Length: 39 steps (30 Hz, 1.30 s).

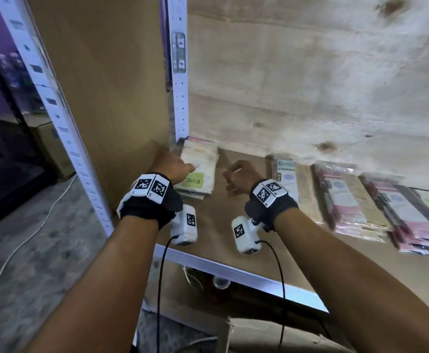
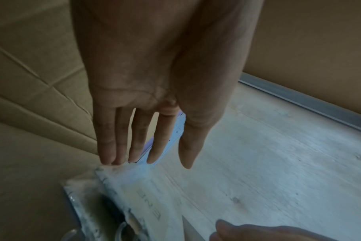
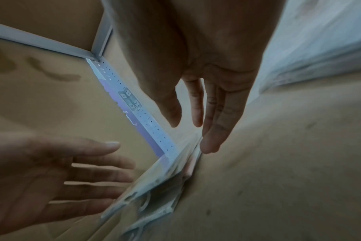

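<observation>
A stack of flat plastic-wrapped packets (image 1: 202, 169) lies in the shelf's back left corner, its top one pale with a green "ENE" label. My left hand (image 1: 176, 165) is at the stack's left side, fingers straight and holding nothing. In the left wrist view the left hand (image 2: 150, 163) has its fingertips at the corner of the stack (image 2: 146, 203). My right hand (image 1: 237, 175) is just right of the stack. In the right wrist view the right hand (image 3: 193, 135) has straight fingers along the edge of the stack (image 3: 161, 184), with the left hand (image 3: 62, 171) spread on the far side.
More packets (image 1: 348, 200) lie in overlapping rows along the shelf to the right. A white perforated post (image 1: 180, 80) stands behind the stack, a cardboard wall (image 1: 111, 85) to its left, a plywood back (image 1: 310, 85) behind. The shelf's metal front rail (image 1: 234, 271) runs below my wrists.
</observation>
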Available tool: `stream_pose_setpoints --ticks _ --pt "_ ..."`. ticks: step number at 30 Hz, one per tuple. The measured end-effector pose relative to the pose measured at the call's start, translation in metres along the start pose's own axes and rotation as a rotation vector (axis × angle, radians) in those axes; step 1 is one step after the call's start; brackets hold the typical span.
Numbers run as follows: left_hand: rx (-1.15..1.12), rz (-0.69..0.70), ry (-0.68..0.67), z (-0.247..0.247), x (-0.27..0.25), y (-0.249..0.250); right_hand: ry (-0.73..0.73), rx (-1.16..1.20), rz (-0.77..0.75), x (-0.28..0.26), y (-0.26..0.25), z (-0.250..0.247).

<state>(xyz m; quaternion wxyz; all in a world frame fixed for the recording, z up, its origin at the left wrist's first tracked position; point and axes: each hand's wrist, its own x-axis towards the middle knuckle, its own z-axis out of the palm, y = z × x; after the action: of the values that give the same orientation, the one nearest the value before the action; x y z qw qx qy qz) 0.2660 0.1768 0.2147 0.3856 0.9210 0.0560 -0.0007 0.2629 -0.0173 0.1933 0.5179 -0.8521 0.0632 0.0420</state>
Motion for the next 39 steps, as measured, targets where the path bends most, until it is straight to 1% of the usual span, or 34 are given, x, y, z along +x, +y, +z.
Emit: stream_pose_setpoints --ticks 2,4,7,9,12,15,17,20,22,24,25,27,29,31,35,37,39 --pt "0.027 0.043 -0.036 0.003 0.002 0.0 -0.017 0.017 0.01 0.004 0.0 0.01" --pt "0.033 0.06 -0.037 0.005 0.005 -0.001 -0.045 0.007 -0.002 0.005 0.0 0.017" --pt "0.037 0.045 -0.04 0.005 0.01 -0.003 -0.091 -0.027 -0.01 0.006 -0.001 0.019" --pt "-0.022 0.031 -0.065 0.006 0.011 -0.005 -0.111 0.009 0.013 0.006 0.0 0.016" --pt "-0.115 0.016 -0.073 0.008 0.01 -0.008 -0.114 0.088 0.019 0.001 0.005 0.008" --pt "-0.13 0.018 -0.101 0.007 0.009 -0.01 -0.12 0.317 0.051 -0.01 0.009 -0.003" --pt "-0.079 0.068 -0.148 0.004 0.007 -0.008 -0.103 0.435 0.044 -0.018 0.009 -0.014" --pt "0.021 0.16 -0.151 0.0 0.004 -0.002 -0.089 0.559 0.036 -0.034 0.003 -0.038" --pt "0.055 0.227 -0.108 0.001 -0.004 0.007 -0.102 0.641 0.044 -0.047 -0.002 -0.057" --pt "0.065 0.336 -0.059 0.005 -0.011 0.018 -0.121 0.711 0.05 -0.06 -0.005 -0.076" --pt "0.028 0.386 -0.035 0.009 -0.015 0.023 -0.131 0.74 0.051 -0.067 -0.006 -0.086" --pt "-0.051 0.435 0.022 0.016 -0.024 0.036 -0.125 0.795 0.049 -0.079 -0.004 -0.105" --pt "-0.068 0.494 0.042 0.025 -0.031 0.049 -0.092 0.847 0.031 -0.09 0.0 -0.126" --pt "-0.083 0.583 0.009 0.036 -0.04 0.065 -0.054 0.867 0.006 -0.099 0.006 -0.147" --pt "-0.156 0.681 -0.042 0.06 -0.062 0.094 0.049 0.929 -0.028 -0.118 0.02 -0.182" --pt "-0.213 0.705 -0.114 0.075 -0.073 0.106 0.118 0.931 -0.048 -0.129 0.03 -0.194" --pt "-0.294 0.7 -0.225 0.089 -0.084 0.116 0.183 0.818 -0.071 -0.139 0.043 -0.204"
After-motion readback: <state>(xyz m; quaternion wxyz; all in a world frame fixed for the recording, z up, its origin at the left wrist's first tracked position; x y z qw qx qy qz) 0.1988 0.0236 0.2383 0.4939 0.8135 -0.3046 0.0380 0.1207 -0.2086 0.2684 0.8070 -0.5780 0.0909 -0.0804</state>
